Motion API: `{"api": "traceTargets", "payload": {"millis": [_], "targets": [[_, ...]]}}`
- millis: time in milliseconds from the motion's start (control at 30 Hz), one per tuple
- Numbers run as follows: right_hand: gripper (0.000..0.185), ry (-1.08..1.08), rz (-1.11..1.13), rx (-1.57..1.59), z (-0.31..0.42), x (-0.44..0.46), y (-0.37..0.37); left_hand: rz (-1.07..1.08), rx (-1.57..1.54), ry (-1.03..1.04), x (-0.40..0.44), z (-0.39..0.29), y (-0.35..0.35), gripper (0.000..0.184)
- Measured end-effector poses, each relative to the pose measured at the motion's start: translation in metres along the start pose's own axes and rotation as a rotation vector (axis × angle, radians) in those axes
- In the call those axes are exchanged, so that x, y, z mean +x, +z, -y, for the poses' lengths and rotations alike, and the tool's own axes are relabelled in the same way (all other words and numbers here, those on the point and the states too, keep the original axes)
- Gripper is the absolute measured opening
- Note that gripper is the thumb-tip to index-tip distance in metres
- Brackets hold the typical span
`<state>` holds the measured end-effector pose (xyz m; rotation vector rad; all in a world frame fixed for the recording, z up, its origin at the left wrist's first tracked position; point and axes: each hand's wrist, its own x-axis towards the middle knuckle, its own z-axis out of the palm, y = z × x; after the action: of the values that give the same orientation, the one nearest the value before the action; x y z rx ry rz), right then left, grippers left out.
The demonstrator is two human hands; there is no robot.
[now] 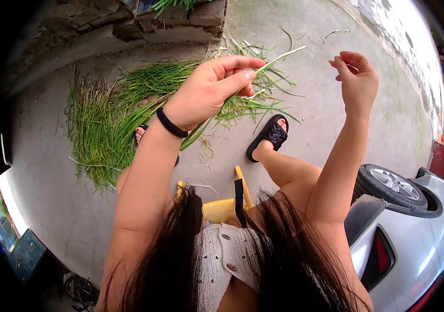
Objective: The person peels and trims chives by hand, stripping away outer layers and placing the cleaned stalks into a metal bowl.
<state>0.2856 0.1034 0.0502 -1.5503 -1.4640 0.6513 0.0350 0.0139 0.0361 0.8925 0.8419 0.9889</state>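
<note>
My left hand (214, 88), with a black band at the wrist, pinches a thin green onion (284, 54) between thumb and fingers. Its pale end points up and right, and its green leaves (197, 136) hang down below my wrist. My right hand (356, 80) is raised to the right, apart from the stalk. Its thumb and fingertips are pressed together; whatever they hold, if anything, is too small to make out. On the ground beneath my left hand lies a large heap of green onions (151, 83), with loose trimmed leaves and pale bits (263, 106) at its right side.
A yellow stool (219, 209) is under me. My sandalled foot (271, 135) rests on the concrete floor (315, 125). A silver car (414, 244) with its wheel (391, 182) stands at the lower right. A cracked stone ledge (175, 26) is at the top left.
</note>
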Motion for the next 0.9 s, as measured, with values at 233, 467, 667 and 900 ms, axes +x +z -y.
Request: {"api": "traceTargets", "payload": {"millis": [233, 467, 667, 900], "targets": [[0.021, -0.380, 0.267, -0.130, 0.029, -0.021, 0.025, -0.091, 0.234, 0.020, 0.004, 0.008, -0.001, 0.023], [0.009, -0.635, 0.557, -0.313, 0.030, -0.033, 0.036, -0.096, 0.389, -0.032, 0.002, 0.002, -0.002, 0.019], [0.011, -0.443, 0.369, -0.257, 0.021, -0.018, 0.014, -0.108, 0.390, 0.007, 0.007, 0.004, 0.008, 0.018], [0.018, -0.216, -0.128, -0.159, 0.022, -0.013, 0.008, -0.194, 0.491, 0.087, 0.009, 0.009, 0.001, 0.015]]}}
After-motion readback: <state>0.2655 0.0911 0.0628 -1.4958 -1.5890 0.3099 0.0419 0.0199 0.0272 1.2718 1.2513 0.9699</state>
